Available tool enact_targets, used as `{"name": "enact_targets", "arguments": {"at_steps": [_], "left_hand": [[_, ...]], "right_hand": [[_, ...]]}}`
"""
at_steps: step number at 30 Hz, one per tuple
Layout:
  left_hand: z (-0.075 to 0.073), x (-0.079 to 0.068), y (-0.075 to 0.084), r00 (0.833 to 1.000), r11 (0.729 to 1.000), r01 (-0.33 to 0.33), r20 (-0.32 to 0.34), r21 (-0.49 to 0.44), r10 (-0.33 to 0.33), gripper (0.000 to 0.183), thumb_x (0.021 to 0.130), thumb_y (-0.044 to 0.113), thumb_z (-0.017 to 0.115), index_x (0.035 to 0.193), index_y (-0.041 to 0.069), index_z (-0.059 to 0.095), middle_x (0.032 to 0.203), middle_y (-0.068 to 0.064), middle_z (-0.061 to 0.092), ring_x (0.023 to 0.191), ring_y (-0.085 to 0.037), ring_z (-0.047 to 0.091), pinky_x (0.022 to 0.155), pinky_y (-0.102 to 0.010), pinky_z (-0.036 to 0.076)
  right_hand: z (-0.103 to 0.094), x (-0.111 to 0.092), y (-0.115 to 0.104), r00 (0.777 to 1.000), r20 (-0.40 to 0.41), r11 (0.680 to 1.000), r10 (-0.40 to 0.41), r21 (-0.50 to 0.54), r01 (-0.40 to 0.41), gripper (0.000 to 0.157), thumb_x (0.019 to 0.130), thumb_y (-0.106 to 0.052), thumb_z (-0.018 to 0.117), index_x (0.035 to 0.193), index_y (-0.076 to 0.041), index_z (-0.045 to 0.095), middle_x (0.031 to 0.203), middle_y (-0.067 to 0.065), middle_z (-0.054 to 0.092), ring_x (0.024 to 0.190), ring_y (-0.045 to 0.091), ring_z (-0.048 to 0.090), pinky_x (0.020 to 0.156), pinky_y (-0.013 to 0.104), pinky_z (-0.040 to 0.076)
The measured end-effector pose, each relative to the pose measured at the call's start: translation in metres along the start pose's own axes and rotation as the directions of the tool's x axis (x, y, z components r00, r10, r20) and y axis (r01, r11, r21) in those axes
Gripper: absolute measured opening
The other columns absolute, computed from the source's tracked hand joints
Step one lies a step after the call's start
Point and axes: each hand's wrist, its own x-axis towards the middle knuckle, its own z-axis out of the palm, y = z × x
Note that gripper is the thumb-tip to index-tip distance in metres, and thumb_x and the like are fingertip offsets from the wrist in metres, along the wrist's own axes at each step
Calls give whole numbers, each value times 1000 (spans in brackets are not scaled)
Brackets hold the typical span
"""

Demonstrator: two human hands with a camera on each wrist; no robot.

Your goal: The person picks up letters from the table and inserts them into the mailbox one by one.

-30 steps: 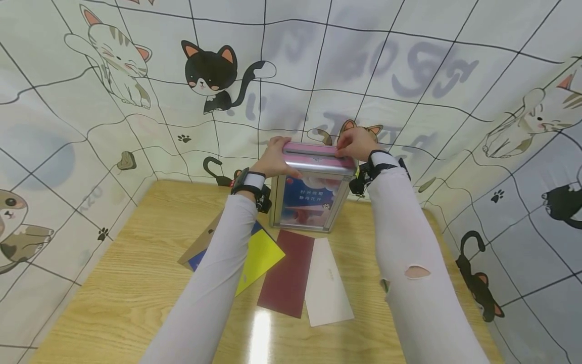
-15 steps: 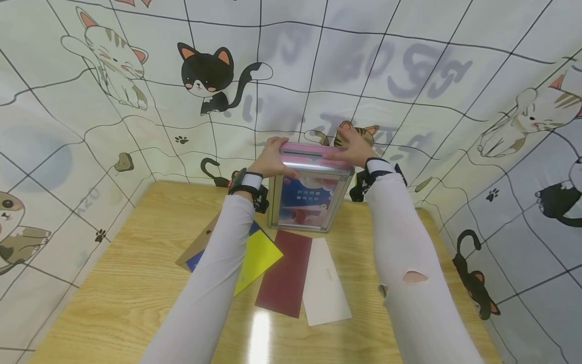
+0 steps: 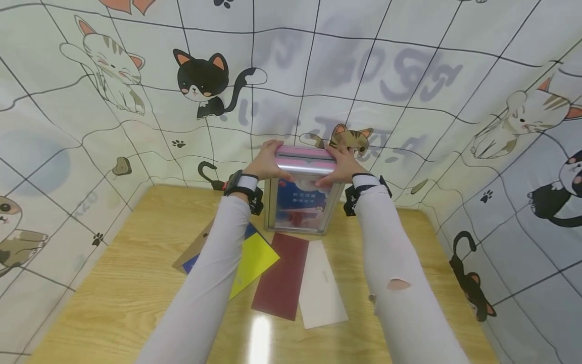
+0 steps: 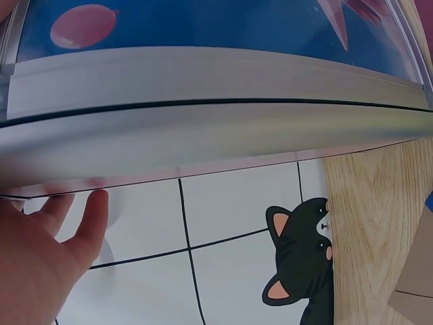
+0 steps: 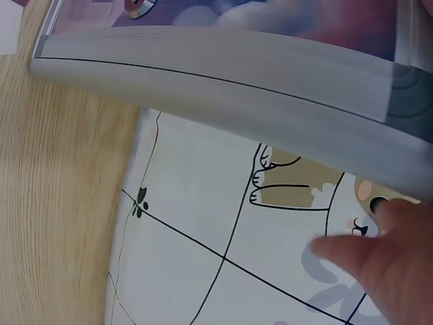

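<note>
A silver-framed box (image 3: 297, 205) with a pink slotted top (image 3: 304, 150) and a clear front over a blue printed sheet stands upright at the back of the table. My left hand (image 3: 265, 164) grips its upper left corner, thumb on the front. At the upper right corner my right hand (image 3: 344, 167) holds on likewise, thumb on the front and fingers over the top. The left wrist view shows fingers (image 4: 95, 223) at the box's edge. In the right wrist view my hand (image 5: 379, 261) is beside the box's side, partly out of frame.
On the wooden table (image 3: 113, 263) in front of the box lie a dark red envelope (image 3: 282, 275), a white envelope (image 3: 322, 288) and a yellow sheet (image 3: 254, 258). Brown and blue papers (image 3: 193, 250) lie under my left forearm. A cat-patterned cloth (image 3: 282, 65) hangs close behind.
My right hand has left the right end of the slot, spread its fingers and taken hold of the box's upper right corner. The left hand keeps its grip.
</note>
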Motion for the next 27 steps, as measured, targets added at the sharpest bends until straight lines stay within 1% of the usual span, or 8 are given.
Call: {"name": "enact_targets", "arguments": {"at_steps": [2,4,10,14,17,22,24,27], "left_hand": [[-2,-1,-2,1000,1000,0,-1,9,0,114,53,32,85,144,11,20,150,-13,8,129,-32,26,101,-45,33],[-4,-2,-4,1000,1000,3,-3,22,-3,114,53,32,85,145,11,20,150,-12,6,131,-33,24,102,-46,32],[-5,-5,-8,1000,998,7,7,59,-7,114,55,37,83,145,12,19,151,-11,3,133,-34,21,104,-47,29],[-7,-7,-8,1000,987,26,8,157,-27,115,56,45,80,146,13,17,152,-11,1,135,-34,17,104,-50,28],[-11,-6,-5,998,960,47,16,278,-53,118,56,54,76,147,16,12,152,-11,0,137,-34,9,104,-55,22],[-19,-11,17,992,872,54,70,487,-101,122,58,68,66,147,17,0,151,-12,-7,138,-33,-4,106,-60,8],[-21,-13,27,991,845,52,81,532,-111,121,60,69,64,147,17,-2,151,-11,-9,138,-33,-6,107,-59,6],[-23,-12,30,992,828,44,76,560,-104,119,62,69,62,147,18,-4,151,-10,-11,137,-34,-8,106,-60,4]], "right_hand": [[3,-1,-4,1000,-14,999,-11,35,12,112,58,-43,81,146,-19,16,146,16,11,127,39,23,99,53,31],[4,-2,-8,1000,-14,998,-11,56,12,111,58,-40,81,146,-18,18,144,16,14,119,34,33,97,50,34],[4,-3,-14,1000,-1,1000,-8,22,8,109,59,-37,81,146,-18,18,143,18,15,116,35,35,94,51,36],[6,2,-10,1000,0,1000,-21,4,21,109,58,-39,81,145,-19,19,143,18,16,115,35,37,93,50,38],[5,4,-8,1000,-2,1000,-25,-3,25,110,57,-41,81,145,-19,19,143,18,15,115,35,37,93,50,38],[1,-1,-9,1000,1,1000,-5,-12,5,112,57,-42,81,146,-20,17,144,18,14,116,35,36,93,52,37],[1,-1,-6,1000,1,1000,1,-12,-1,112,57,-43,80,146,-22,16,144,18,14,116,35,36,93,53,37],[1,2,2,1000,-7,1000,-7,-8,7,113,56,-45,80,146,-23,16,143,18,15,115,35,36,92,53,38]]}}
